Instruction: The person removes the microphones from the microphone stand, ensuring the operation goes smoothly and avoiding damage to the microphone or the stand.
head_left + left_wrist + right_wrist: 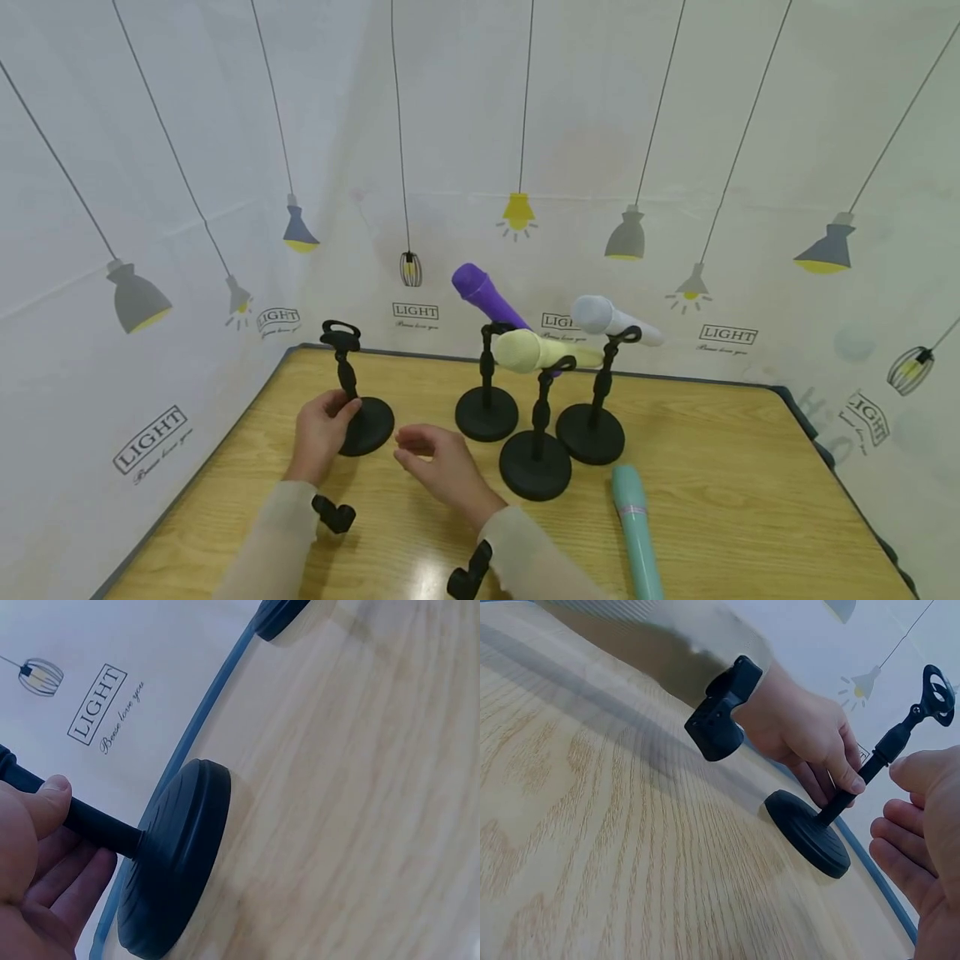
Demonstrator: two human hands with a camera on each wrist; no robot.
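Note:
A black desktop microphone stand (369, 427) with a round base and a bare clip on top stands upright at the left of the table. My left hand (318, 435) holds its pole just above the base, thumb on one side and fingers on the other, as the left wrist view shows on the pole (105, 829). Beside the stand, to its right, is my right hand (448, 468), fingers loosely bent and nothing in them. In the right wrist view this hand (937, 840) is near the pole; whether it touches it I cannot tell.
Further right, three black stands carry a purple microphone (489, 293), a pale yellow microphone (536, 351) and a white microphone (611, 320). A teal microphone (637, 533) lies on the wooden table (750, 500) at the front right. A lamp-printed cloth (465, 167) rises behind the table.

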